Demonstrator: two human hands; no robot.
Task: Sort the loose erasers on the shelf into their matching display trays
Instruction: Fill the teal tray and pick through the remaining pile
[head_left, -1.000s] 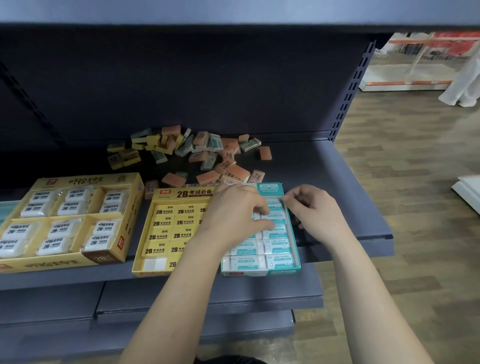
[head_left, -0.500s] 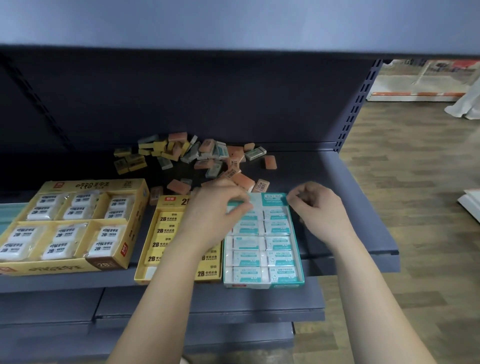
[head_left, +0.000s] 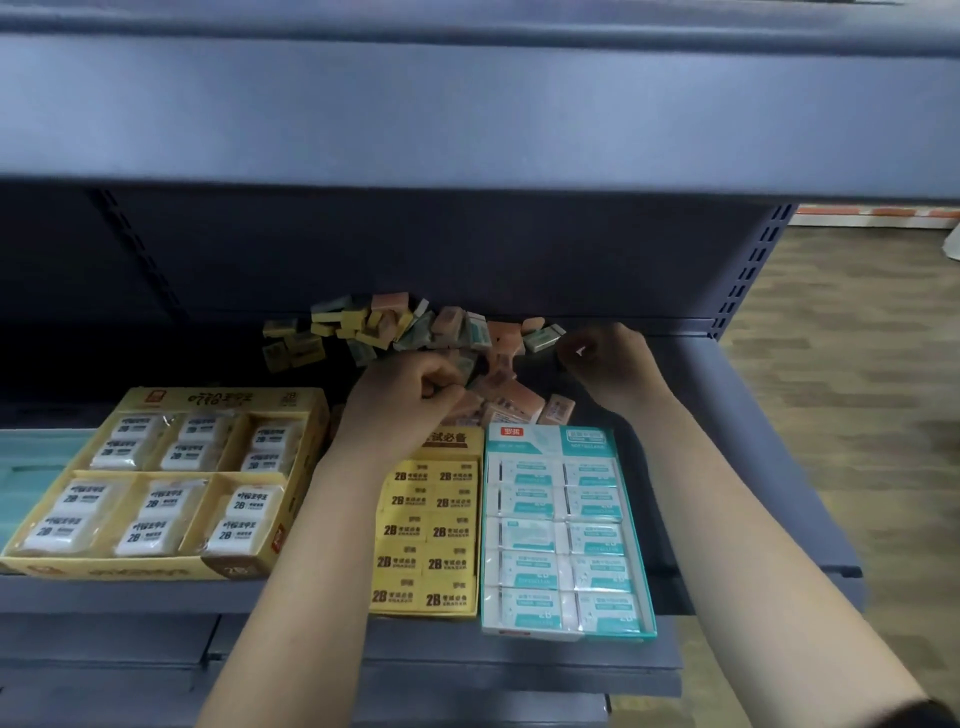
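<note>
Orange, yellow and pale green rectangular loose erasers (head_left: 415, 332) lie in a jumbled heap at the back of the dark grey-blue metal shelf (head_left: 737, 467), close against its back panel (head_left: 467, 249). Nearer the front edge stand three display trays: a wide yellow cardboard tray (head_left: 208, 399) of white wrapped erasers on the left, a narrow yellow tray (head_left: 452, 440) of 2B-printed yellow erasers in the middle, and a teal-rimmed tray (head_left: 545, 440) of white-and-teal erasers just beside it.

All three trays look nearly full, yet the heap is large, so I judge the sorting far from finished. No tray for the orange erasers is visible.

The left hand (head_left: 410, 400) sits at the near edge of the heap among orange erasers, fingers curled; whether it has one pinched cannot be told. The right hand (head_left: 613, 364) is at the heap's right end, fingers curled too, and its hold is also unclear.

Room is tight overhead: the upper shelf (head_left: 467, 114) hangs low, so reaches must go in flat. Both forearms cross above the trays. The shelf's right side is bare, ending at a perforated upright (head_left: 748, 275), and the trays sit close to the front lip.
</note>
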